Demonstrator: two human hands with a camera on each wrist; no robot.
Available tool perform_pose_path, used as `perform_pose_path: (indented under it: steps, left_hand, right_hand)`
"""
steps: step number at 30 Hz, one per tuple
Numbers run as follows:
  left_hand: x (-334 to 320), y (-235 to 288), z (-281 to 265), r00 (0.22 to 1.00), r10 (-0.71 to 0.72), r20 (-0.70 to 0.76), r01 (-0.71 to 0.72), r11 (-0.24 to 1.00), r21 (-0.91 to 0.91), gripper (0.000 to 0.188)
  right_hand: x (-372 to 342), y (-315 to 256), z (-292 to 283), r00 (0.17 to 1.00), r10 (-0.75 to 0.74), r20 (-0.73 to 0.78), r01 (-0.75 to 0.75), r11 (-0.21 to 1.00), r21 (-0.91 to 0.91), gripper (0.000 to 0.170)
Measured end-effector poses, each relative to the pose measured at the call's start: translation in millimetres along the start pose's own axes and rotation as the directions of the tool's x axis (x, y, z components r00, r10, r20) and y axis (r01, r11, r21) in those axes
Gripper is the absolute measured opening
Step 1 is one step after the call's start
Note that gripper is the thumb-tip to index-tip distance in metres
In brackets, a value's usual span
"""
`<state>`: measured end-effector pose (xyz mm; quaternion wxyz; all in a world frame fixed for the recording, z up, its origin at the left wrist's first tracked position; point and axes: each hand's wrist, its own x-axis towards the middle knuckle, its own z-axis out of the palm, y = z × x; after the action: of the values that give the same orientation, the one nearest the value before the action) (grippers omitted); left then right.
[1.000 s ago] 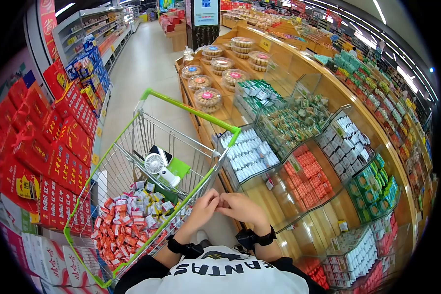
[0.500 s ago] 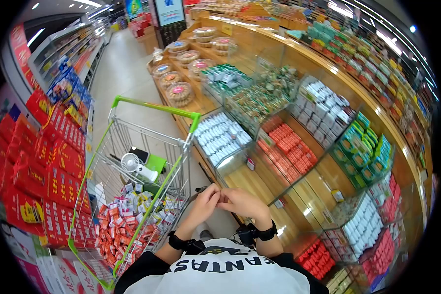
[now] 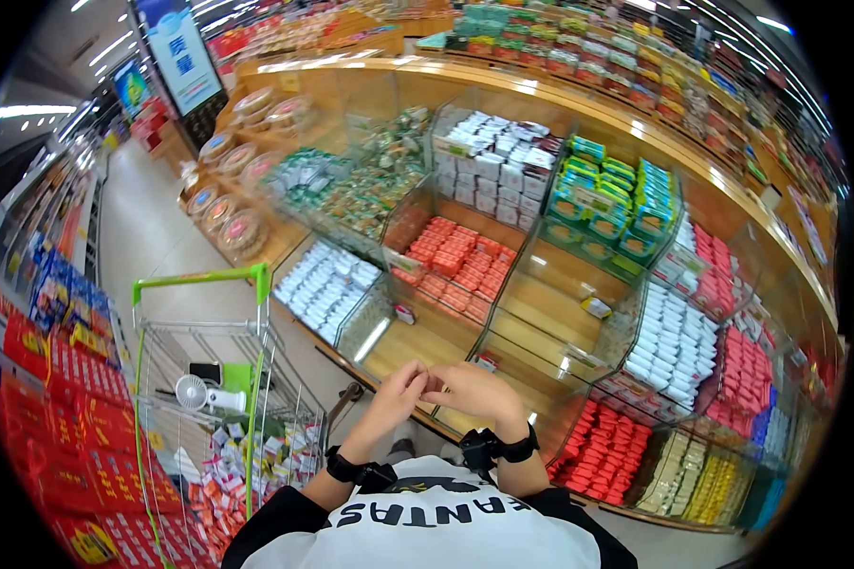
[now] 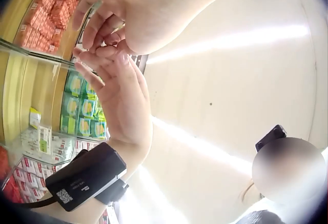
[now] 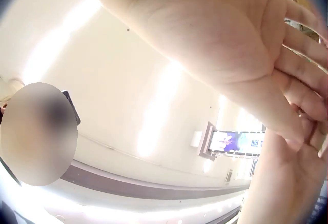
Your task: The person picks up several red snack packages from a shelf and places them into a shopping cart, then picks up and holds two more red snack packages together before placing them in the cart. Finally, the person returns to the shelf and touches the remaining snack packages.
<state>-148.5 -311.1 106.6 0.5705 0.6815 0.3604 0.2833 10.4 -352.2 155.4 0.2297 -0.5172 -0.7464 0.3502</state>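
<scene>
Hands: the left hand (image 3: 396, 396) and the right hand (image 3: 474, 394) meet at the fingers in front of the person's chest. Both grips are slack – the fingers are loosely bent and touch one another; the exact points of contact are partly hidden. A wrist camera (image 3: 362, 471) is strapped at the left wrist, and a second, of like kind, at the right.

Location: in the head view the hands appear over the near edge of a wooden display stand (image 3: 417, 353), which has clear dividers. In its compartments lie white wrapped packets (image 3: 327, 289) ahead and to the left, orange-red packets (image 3: 455, 261) straight ahead, and green packs (image 3: 588, 209) farther back to the right. Red packets (image 3: 600, 452) occupy a near compartment on the right, just beside one of cream packets (image 3: 672, 472). Round clear tubs (image 3: 242, 233) stand at the far left end.

Left side: a shopping cart (image 3: 199, 279) with a green handle stands near the stand, apart from both hands. It holds a heap of small wrapped pieces (image 3: 223, 517), mostly orange and white, with a white handheld fan (image 3: 192, 391) beyond them, near a dark flat object (image 3: 206, 371). Red cartons (image 3: 76, 417) are stacked farther left – their print is blurred.
</scene>
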Motion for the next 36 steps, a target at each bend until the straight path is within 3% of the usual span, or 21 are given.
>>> perform_pose_path:
  steps: [2,6,14,16,19,22,24,25,28,29,34,36]
  left_hand:
    - [7,8,4,0.999,0.033,0.034,-0.035,0.998,0.051,0.012]
    - [24,4,-1,0.992,0.036,0.119,-0.031,0.999,-0.043,0.012]
    - [69,9,-28,0.958,0.090,0.271,-0.056,0.990,-0.132,0.011]
    - [81,2,-36,0.955,0.150,0.257,-0.146,0.989,-0.034,0.011]
    - [92,-2,-44,0.949,0.087,0.304,-0.035,0.985,-0.172,0.010]
    - [105,-15,-51,0.941,0.075,0.331,-0.017,0.984,-0.175,0.010]
    - [117,-25,-54,0.937,0.063,0.343,-0.006,0.986,-0.165,0.010]
    - [122,-27,-56,0.938,0.055,0.342,-0.001,0.988,-0.154,0.010]
    - [137,-26,-59,0.941,0.030,0.337,0.009,0.994,-0.111,0.010]
    - [143,-28,-60,0.937,0.026,0.347,0.014,0.994,-0.112,0.010]
    - [172,-22,-64,0.948,0.021,0.317,0.029,0.988,-0.154,0.012]
    - [189,-22,-66,0.939,0.017,0.343,0.034,0.989,-0.142,0.013]
  right_hand:
    - [-1,9,2,0.998,0.012,-0.057,-0.011,1.000,0.029,0.023]
    - [2,15,0,0.990,0.036,-0.138,-0.025,0.996,0.082,0.023]
    - [33,17,-15,0.975,0.118,-0.190,-0.117,0.993,0.017,0.022]
    - [42,15,-21,0.969,0.142,-0.201,-0.137,0.990,0.037,0.022]
    - [52,22,-26,0.956,0.192,-0.221,-0.193,0.981,0.019,0.024]
    - [60,41,-28,0.929,0.243,-0.278,-0.242,0.970,0.038,0.026]
    - [62,51,-30,0.906,0.182,-0.383,-0.209,0.978,-0.029,0.029]
    - [62,45,-36,0.887,0.287,-0.362,-0.299,0.954,0.023,0.029]
    - [63,61,-38,0.864,0.279,-0.419,-0.331,0.942,-0.053,0.030]
    - [63,62,-38,0.840,0.309,-0.445,-0.326,0.945,0.040,0.032]
    - [68,75,-47,0.797,0.347,-0.495,-0.375,0.926,0.045,0.032]
    - [71,86,-49,0.786,0.313,-0.534,-0.314,0.945,0.092,0.030]
